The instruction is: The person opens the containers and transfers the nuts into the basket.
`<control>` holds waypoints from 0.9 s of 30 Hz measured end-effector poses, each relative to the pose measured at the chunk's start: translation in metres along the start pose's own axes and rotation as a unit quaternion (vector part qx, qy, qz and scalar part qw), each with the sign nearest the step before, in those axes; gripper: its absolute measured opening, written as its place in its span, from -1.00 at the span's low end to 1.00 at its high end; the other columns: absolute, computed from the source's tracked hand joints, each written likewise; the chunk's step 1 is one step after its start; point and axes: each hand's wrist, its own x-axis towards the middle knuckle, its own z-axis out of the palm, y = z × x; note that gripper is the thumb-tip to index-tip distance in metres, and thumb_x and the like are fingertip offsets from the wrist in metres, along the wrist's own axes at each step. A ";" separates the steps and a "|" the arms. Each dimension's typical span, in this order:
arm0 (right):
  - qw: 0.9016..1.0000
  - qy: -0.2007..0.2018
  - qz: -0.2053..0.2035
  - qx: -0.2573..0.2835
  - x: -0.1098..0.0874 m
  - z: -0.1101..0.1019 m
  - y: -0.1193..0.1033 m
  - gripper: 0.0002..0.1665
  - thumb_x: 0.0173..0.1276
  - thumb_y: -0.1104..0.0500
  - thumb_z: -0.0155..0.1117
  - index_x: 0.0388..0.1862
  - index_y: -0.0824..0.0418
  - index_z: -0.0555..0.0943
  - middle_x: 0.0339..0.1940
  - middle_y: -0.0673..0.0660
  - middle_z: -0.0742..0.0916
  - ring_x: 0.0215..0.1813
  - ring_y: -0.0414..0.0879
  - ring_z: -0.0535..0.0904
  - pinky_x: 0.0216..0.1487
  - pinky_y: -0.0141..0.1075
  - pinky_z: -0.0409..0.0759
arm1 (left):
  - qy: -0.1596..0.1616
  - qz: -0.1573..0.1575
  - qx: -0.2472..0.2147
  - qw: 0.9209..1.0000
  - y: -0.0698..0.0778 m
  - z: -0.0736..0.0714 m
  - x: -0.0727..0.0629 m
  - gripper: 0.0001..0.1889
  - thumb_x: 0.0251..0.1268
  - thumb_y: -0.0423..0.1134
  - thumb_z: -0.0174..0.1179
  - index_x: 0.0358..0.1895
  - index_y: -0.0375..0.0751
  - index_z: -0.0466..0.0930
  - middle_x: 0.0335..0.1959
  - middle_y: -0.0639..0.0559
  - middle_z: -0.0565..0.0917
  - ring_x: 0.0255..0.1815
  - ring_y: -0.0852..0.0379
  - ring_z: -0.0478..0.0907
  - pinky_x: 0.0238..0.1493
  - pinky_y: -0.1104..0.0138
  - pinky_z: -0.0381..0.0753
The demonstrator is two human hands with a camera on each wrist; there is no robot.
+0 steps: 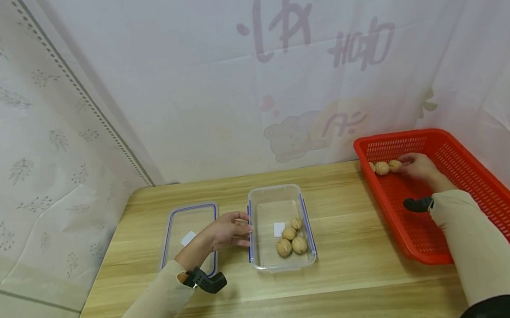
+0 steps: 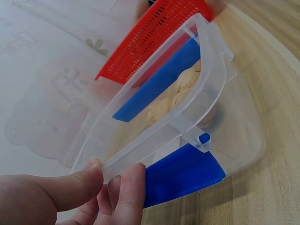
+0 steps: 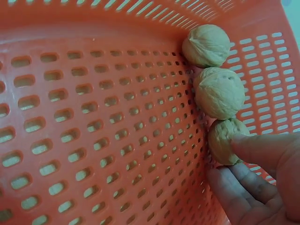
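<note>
My left hand (image 1: 229, 231) pinches the left rim of a clear plastic food container (image 2: 140, 161), its thumb on the rim and fingers by the blue side clip (image 2: 185, 173). Several walnuts (image 1: 299, 245) lie in the near right part of the container, beside a small white label (image 1: 279, 229). At the far left end of the red plastic basket (image 1: 386, 206), my right hand (image 1: 419, 168) holds a walnut (image 3: 225, 140) between thumb and fingers. Two more walnuts (image 3: 219, 93) sit in a row with it against the basket's end wall.
A clear lid with a blue seal (image 1: 191, 209) lies left of the container, partly under my left forearm. The wooden table (image 1: 345, 271) ends at a printed white curtain (image 1: 215, 107) behind and at the sides.
</note>
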 end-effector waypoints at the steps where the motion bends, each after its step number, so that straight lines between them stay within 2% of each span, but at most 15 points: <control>1: 1.000 -0.003 0.000 0.003 -0.001 -0.001 -0.001 -0.22 0.50 0.07 0.22 0.41 0.61 0.24 0.24 0.65 0.46 0.20 0.39 0.45 0.11 -0.02 0.57 | 0.000 0.000 0.002 1.000 0.000 0.000 0.000 -0.59 0.49 -0.56 0.05 0.30 -0.54 0.20 -0.23 -0.04 0.52 -0.25 0.15 0.54 -0.12 0.25 0.80; 7: 1.000 -0.026 -0.007 0.002 -0.003 -0.007 -0.012 -0.20 0.57 0.07 0.14 0.44 0.66 0.15 0.27 0.64 0.43 0.09 0.25 0.56 -0.02 -0.26 0.59 | 0.003 -0.001 0.006 1.000 0.000 -0.001 -0.001 -0.60 0.50 -0.55 0.05 0.30 -0.54 0.21 -0.22 -0.06 0.53 -0.24 0.13 0.54 -0.12 0.25 0.80; 11: 0.999 -0.041 -0.018 0.000 -0.006 -0.013 -0.019 -0.28 0.64 0.11 -0.01 0.44 0.68 0.10 0.32 0.66 0.36 0.13 0.32 0.53 -0.12 -0.37 0.63 | 0.006 -0.004 0.006 1.000 0.000 -0.001 -0.001 -0.62 0.50 -0.54 0.05 0.28 -0.52 0.22 -0.21 -0.08 0.53 -0.24 0.13 0.55 -0.13 0.25 0.80; 14: 0.998 -0.044 -0.026 -0.023 -0.007 -0.017 -0.022 -0.27 0.67 0.08 -0.06 0.45 0.67 0.08 0.36 0.68 0.30 0.26 0.46 0.40 0.07 -0.08 0.68 | 0.007 -0.005 0.008 1.000 0.001 0.000 -0.001 -0.62 0.50 -0.54 0.05 0.28 -0.52 0.23 -0.22 -0.07 0.53 -0.25 0.13 0.56 -0.13 0.25 0.80; 16: 0.998 -0.044 -0.030 -0.045 -0.008 -0.019 -0.024 -0.24 0.67 0.03 -0.07 0.45 0.66 0.07 0.39 0.68 0.27 0.34 0.51 0.29 0.23 0.18 0.56 | 0.006 -0.004 0.009 1.000 0.002 0.000 0.000 -0.62 0.50 -0.55 0.05 0.28 -0.52 0.22 -0.22 -0.06 0.53 -0.25 0.13 0.56 -0.12 0.25 0.80; 18: 0.996 -0.042 -0.040 -0.071 -0.009 -0.022 -0.026 -0.20 0.68 -0.02 -0.08 0.46 0.66 0.07 0.39 0.69 0.25 0.37 0.55 0.23 0.33 0.37 0.36 | 0.005 -0.004 0.009 1.000 0.002 0.000 0.000 -0.61 0.50 -0.54 0.05 0.29 -0.52 0.22 -0.22 -0.06 0.53 -0.25 0.13 0.56 -0.12 0.25 0.80; 27: 0.986 -0.045 -0.073 -0.141 -0.017 -0.034 -0.039 -0.09 0.67 -0.13 -0.08 0.51 0.63 0.01 0.45 0.71 0.15 0.44 0.60 0.08 0.40 0.47 0.14 | 0.003 -0.006 0.005 1.000 0.001 -0.001 0.000 -0.61 0.50 -0.55 0.05 0.29 -0.52 0.22 -0.21 -0.07 0.52 -0.25 0.15 0.55 -0.13 0.26 0.80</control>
